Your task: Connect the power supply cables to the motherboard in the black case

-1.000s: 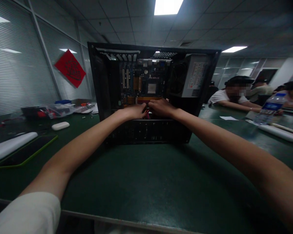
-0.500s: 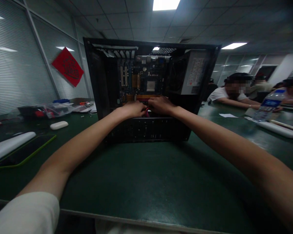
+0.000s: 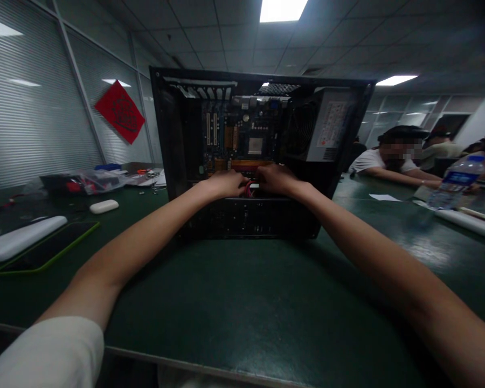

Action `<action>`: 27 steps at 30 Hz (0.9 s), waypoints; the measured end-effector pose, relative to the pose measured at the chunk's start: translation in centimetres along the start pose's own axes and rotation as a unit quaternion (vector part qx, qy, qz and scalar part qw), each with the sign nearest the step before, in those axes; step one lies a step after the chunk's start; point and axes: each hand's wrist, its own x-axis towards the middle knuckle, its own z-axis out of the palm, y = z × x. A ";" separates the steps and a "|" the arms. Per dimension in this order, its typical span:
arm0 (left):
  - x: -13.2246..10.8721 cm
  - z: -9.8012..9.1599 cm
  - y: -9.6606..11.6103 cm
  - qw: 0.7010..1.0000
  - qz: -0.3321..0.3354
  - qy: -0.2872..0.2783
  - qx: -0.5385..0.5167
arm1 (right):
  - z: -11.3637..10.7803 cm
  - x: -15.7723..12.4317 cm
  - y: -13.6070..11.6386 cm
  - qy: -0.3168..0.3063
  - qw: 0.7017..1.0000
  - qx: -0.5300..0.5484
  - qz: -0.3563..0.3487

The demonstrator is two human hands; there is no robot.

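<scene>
A green-edged phone point(image 3: 48, 249) lies on the tabletop point(image 3: 242, 307) at left. In the middle stands an open computer case point(image 3: 275, 218). Within it, the left hand point(image 3: 228, 184) has fingertips at red wires point(image 3: 248, 189); I cannot tell whether they pinch. Beside them, the right hand point(image 3: 278, 179) curls, its grip hidden. A bottle point(image 3: 456, 183) stands farther right.

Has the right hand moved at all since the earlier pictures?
Yes, slightly: judged against the pale square inside the computer case, the right hand has shifted rightward, widening its gap from the left hand.
</scene>
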 end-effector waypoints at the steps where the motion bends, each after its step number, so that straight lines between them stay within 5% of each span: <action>1: 0.1 0.1 -0.1 1.000 0.003 0.000 -0.004 | 0.0 -0.1 0.0 -0.002 1.000 0.001 0.011; 27: 0.2 0.2 -0.3 1.000 0.007 -0.005 -0.015 | 0.0 0.1 0.4 -0.012 0.999 0.011 0.034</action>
